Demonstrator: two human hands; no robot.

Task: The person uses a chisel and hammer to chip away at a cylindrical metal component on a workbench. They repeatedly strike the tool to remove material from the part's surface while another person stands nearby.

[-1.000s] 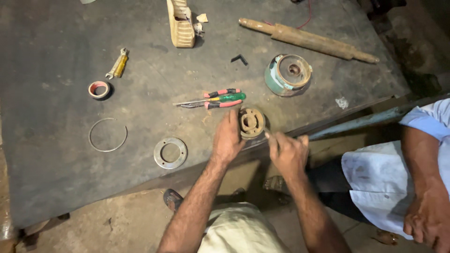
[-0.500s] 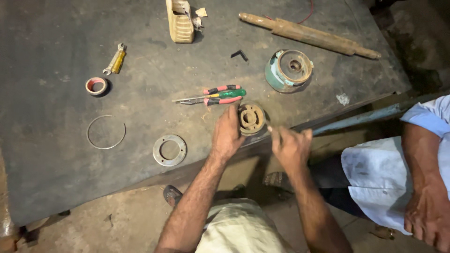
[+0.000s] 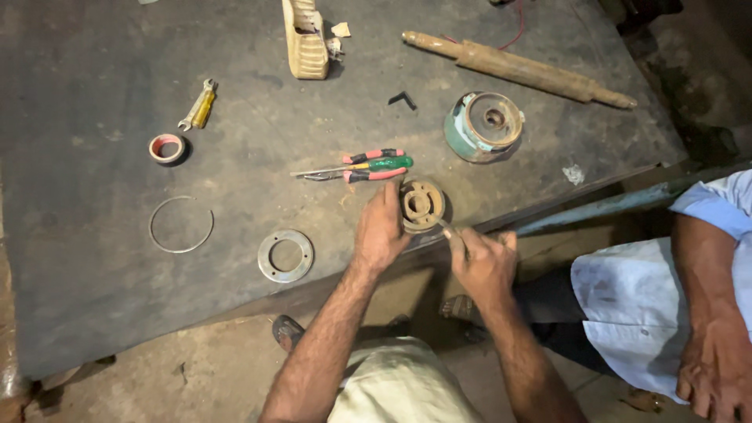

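Note:
My left hand (image 3: 381, 232) rests on the dark workbench (image 3: 94, 298) and grips the left side of a rusty round metal part (image 3: 423, 205) near the front edge. My right hand (image 3: 484, 261) is shut on a thin metal tool (image 3: 446, 229) whose tip touches the part's lower right rim. Most of the tool is hidden in my fist. Just behind the part lie pliers with red handles (image 3: 368, 175) and a green-handled screwdriver (image 3: 384, 164).
A flat metal ring plate (image 3: 286, 255) and a thin wire ring (image 3: 181, 224) lie to the left. Further back are a tape roll (image 3: 167, 147), a yellow tool (image 3: 198, 106), a green motor housing (image 3: 484, 125), a long rusty shaft (image 3: 517, 67). Another person (image 3: 681, 290) sits at the right.
My right hand has shifted slightly left and up towards the rusty part. The left hand has stayed on the part.

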